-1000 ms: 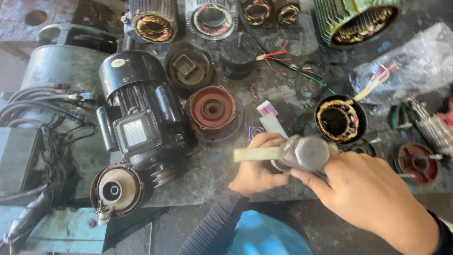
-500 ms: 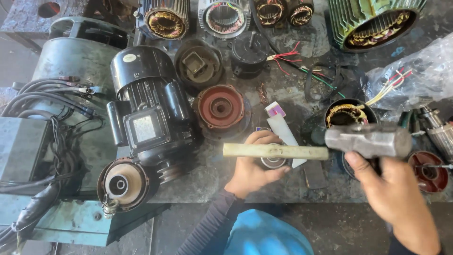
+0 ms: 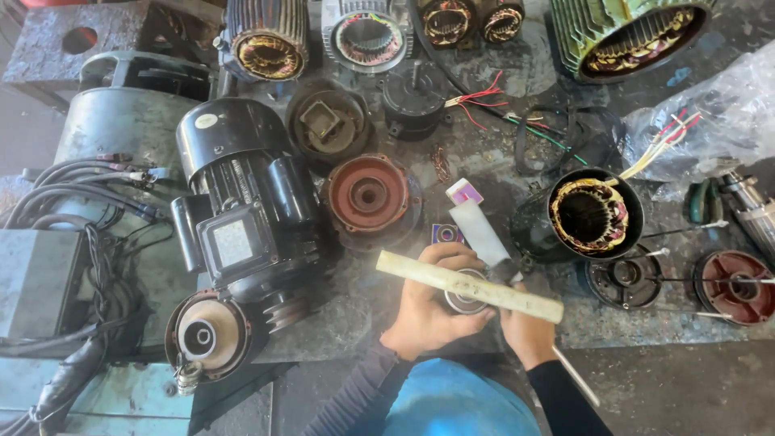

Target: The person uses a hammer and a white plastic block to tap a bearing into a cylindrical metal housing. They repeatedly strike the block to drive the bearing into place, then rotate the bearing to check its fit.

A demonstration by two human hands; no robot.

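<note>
The left hand (image 3: 424, 315) grips a round bearing (image 3: 467, 297) under a pale wooden strip (image 3: 468, 287); the right hand (image 3: 526, 327) clenches a thin handle (image 3: 576, 376); both hover at the counter (image 3: 484, 173) edge.

My left hand (image 3: 424, 311) is curling its fingers tightly (thumb uppermost), while my right hand (image 3: 526, 327) is closing into a fist just beside it; both dark-sleeved forearms are reaching forward.

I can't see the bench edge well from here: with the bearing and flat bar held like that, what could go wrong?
1. The left hand curls around the bearing right under the flat bar; its fingers could get pinched.
2. The work sits near the bench edge; the bearing could roll off.
3. The red end cover and loose wires crowd the area.
</note>
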